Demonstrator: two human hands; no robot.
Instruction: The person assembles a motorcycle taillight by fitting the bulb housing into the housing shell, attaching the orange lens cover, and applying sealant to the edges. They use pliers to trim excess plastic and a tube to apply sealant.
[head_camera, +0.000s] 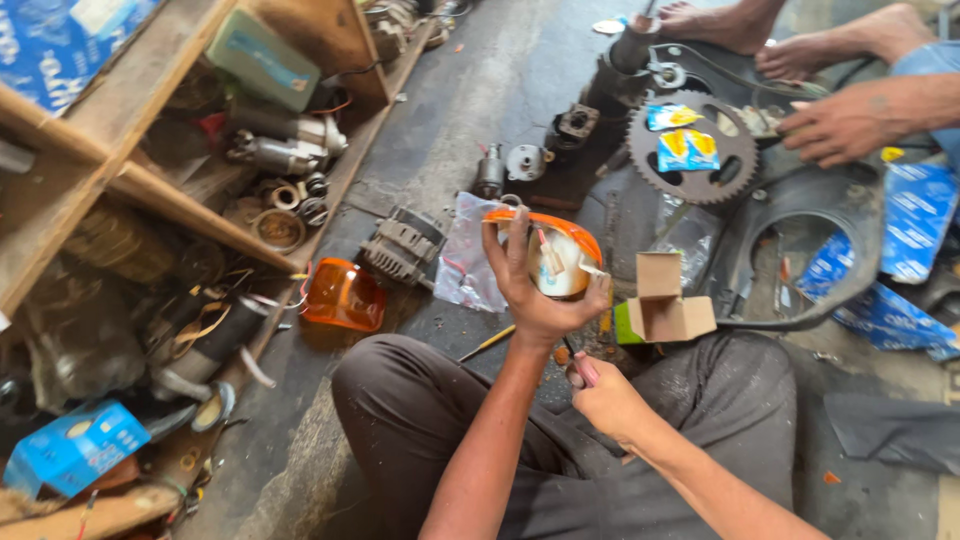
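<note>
Here left hand grips orange-rimmed lamp; open cardboard box beside.

L hand grips orange lamp | R hand holds tool

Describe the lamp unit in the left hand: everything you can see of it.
The lamp unit is a small rounded housing, whitish inside with an orange plastic rim along its top. It is tilted, open side toward the camera, with a pale tab or connector showing inside. The left hand grips it from below and the left, above the lap. Behind it lies a clear plastic bag.
</note>
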